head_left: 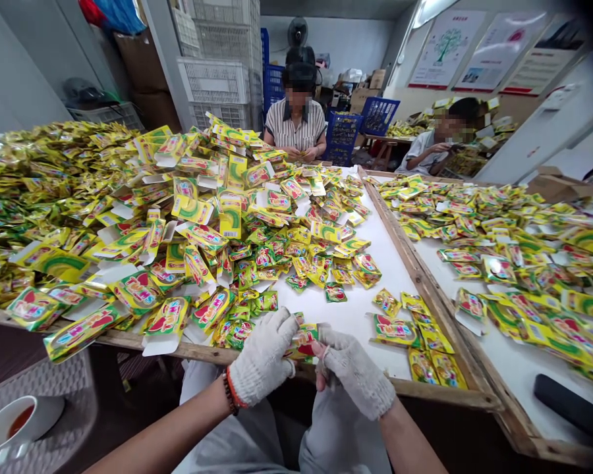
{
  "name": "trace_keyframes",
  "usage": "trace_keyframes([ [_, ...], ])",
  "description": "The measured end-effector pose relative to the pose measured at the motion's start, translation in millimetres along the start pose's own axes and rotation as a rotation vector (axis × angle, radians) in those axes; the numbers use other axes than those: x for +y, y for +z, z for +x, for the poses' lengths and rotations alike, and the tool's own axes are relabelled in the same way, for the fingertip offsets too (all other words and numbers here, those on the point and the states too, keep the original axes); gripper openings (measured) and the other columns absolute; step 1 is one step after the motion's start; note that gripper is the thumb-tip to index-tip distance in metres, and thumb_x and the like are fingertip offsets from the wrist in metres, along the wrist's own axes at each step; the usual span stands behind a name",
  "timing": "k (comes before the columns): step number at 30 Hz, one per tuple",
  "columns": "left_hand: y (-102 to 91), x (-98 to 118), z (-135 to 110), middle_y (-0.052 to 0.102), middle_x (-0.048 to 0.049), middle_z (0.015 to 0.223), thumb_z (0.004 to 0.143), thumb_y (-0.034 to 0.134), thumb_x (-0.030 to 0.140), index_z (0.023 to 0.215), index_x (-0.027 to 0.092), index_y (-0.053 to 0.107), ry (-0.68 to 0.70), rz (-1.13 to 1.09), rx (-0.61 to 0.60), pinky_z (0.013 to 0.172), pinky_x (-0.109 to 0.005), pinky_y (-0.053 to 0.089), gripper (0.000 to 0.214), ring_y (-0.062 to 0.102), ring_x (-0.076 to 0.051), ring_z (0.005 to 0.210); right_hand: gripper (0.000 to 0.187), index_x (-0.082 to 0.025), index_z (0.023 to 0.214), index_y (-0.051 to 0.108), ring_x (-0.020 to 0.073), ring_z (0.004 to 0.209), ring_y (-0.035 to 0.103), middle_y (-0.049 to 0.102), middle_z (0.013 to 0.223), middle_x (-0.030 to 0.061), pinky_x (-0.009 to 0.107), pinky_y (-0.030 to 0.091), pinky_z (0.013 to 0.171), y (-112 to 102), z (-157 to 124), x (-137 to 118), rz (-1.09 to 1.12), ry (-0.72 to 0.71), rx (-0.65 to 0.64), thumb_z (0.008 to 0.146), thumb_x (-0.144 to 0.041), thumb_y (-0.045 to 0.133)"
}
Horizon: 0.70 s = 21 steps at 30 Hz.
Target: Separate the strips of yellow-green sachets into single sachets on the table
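Left hand (268,355) and right hand (354,370) curl their fingers closed on the carton (305,342). It is likely light, crushable card; grip the ends.

Matt, rough-knit cloth gloves cover the hands, left (267,355) and right (358,372). The carton (304,342) between them is smooth printed card with a glossy coat, like the heaped cartons (168,319); their unprinted inner flaps look matt. The sachets (336,291) are shiny, crinkled plastic film. The bench (390,253) has a smooth white top edged by rough, unvarnished wooden rails (423,276). The cup (44,415) is smooth and glossy, the grey seat (34,375) weave-textured plastic. The dark object (570,401) may be smooth plastic, though that corner is blurred.
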State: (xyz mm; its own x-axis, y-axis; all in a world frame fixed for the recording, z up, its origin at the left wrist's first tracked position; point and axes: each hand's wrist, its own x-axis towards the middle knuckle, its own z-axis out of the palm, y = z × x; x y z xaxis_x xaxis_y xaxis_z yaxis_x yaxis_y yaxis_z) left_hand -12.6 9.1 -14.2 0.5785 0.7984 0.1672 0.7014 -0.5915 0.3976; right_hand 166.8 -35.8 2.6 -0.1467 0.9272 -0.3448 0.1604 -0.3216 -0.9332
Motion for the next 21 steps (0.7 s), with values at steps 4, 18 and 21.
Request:
trace_keyframes([
  [4, -3.0, -0.7, 1.8, 0.047, -0.0092, 0.119, 0.060, 0.054, 0.012, 0.118, 0.020, 0.049, -0.045, 0.042, 0.044, 0.093, -0.041, 0.041, 0.059, 0.045, -0.027, 0.108, 0.043, -0.016, 0.105, 0.057, 0.0082, 0.035, 0.039, 0.056, 0.042, -0.0046, 0.019, 0.024, 0.039, -5.8, -2.8, 2.9, 0.107, 0.038, 0.085, 0.080, -0.052, 0.055],
  [18, -26.2, 0.0, 27.3, 0.061, 0.0002, 0.078, 0.082, 0.055, 0.044, 0.086, 0.017, 0.059, -0.145, -0.539, -0.232, 0.060, -0.022, 0.040, 0.027, 0.055, -0.015, 0.072, 0.026, -0.021, 0.080, 0.059, 0.0134, 0.045, 0.051, 0.058, 0.050, -0.0028, 0.023, 0.038, 0.046, -2.2, 7.1, 14.6, -0.217, -0.113, 0.285, 0.083, -0.045, 0.051],
  [21, -22.5, -1.2, 42.9, 0.059, 0.0013, 0.073, 0.081, 0.055, 0.043, 0.084, 0.016, 0.060, -0.135, -0.563, -0.306, 0.057, -0.021, 0.038, 0.028, 0.052, -0.013, 0.067, 0.018, -0.021, 0.068, 0.058, 0.0169, 0.062, 0.057, 0.062, 0.064, 0.0008, 0.026, 0.042, 0.056, -18.0, 10.8, 18.4, -0.388, -0.232, 0.375, 0.075, -0.037, 0.060],
])
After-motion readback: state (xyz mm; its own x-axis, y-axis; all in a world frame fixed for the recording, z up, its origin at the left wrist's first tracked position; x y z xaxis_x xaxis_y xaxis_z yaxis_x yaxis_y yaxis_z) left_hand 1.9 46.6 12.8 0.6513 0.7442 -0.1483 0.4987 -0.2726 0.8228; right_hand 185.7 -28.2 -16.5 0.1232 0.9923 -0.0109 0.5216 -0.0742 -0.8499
